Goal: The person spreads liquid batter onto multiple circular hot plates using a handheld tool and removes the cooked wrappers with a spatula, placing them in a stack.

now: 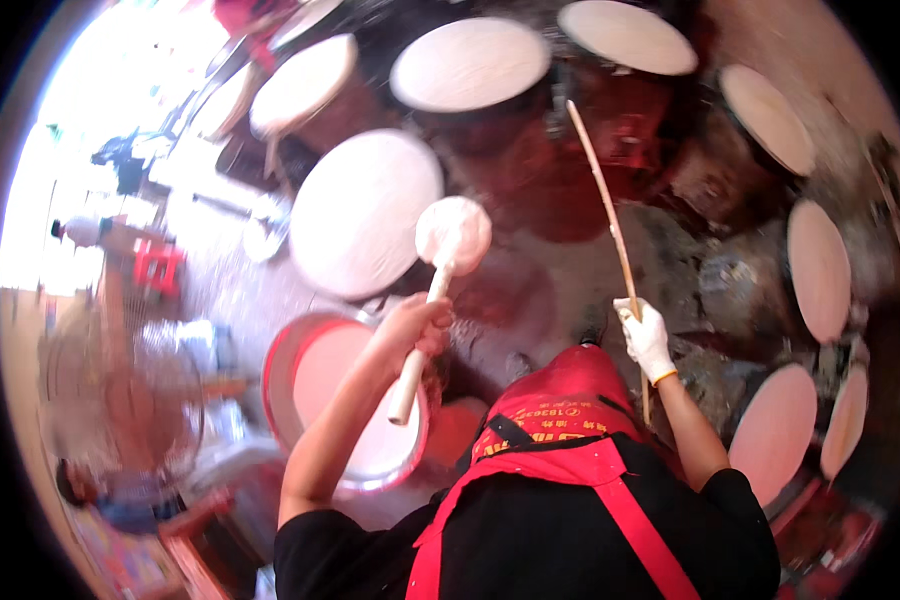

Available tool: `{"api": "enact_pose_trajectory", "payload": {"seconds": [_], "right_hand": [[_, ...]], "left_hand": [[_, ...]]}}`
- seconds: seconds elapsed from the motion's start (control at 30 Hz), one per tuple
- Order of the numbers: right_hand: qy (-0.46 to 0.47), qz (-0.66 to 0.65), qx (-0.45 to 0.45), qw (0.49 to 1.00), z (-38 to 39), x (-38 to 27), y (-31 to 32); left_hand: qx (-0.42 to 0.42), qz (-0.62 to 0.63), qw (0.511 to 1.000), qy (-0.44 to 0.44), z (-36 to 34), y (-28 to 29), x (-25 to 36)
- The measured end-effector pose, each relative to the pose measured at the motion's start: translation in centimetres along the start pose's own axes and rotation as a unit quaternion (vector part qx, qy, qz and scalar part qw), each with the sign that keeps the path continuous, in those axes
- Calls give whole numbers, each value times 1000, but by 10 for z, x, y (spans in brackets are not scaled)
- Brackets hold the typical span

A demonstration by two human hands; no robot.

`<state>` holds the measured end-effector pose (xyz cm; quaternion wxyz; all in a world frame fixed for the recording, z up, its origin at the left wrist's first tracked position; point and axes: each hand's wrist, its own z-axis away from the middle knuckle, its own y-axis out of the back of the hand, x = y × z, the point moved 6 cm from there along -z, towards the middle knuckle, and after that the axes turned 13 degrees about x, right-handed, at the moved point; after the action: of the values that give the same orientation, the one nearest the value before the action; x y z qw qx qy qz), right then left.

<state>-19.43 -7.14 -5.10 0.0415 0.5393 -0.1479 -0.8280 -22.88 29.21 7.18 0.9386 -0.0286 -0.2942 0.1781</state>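
Note:
My bare left hand (410, 325) is wrapped round the thick pale handle of a ladle (454, 235), whose round head is coated in white and points away from me. Below that forearm stands a red-rimmed bucket (274, 385) with a smooth white filling. A white glove with a yellow cuff covers my right hand (647, 338), which grips a long thin wooden stick (602, 190). The stick slants up and away, and its lower end passes beside my red apron (560, 400). Beyond the ladle lies a large round white surface (365, 215).
Round white-topped dark vessels ring me, including one ahead (470, 65) and one at right (820, 270). On the left are a standing fan (120, 390), a red stool (158, 266) and a person (110, 505). The floor (580, 270) looks wet.

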Motion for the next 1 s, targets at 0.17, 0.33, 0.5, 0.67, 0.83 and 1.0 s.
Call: {"api": "enact_pose_trajectory", "payload": {"seconds": [0.17,0.33,0.5,0.67,0.83,1.0], "right_hand": [[-154,-60,88,982,33,-7,127],[-196,-111,154,962,46,22,243],[-202,-158,246,935,-6,24,322],[-180,-175,207,946,-66,-11,367],[-199,-132,199,951,-120,-20,395],[-55,44,215,974,-192,-38,414]], "left_hand": [[-113,-39,990,77,3,-141,7],[-191,-22,956,223,12,-268,5],[-341,177,852,356,44,-379,48],[-250,-99,960,76,-19,-467,84],[-169,-231,955,-78,-50,-529,102],[-183,-207,959,60,-78,-545,92]]}}
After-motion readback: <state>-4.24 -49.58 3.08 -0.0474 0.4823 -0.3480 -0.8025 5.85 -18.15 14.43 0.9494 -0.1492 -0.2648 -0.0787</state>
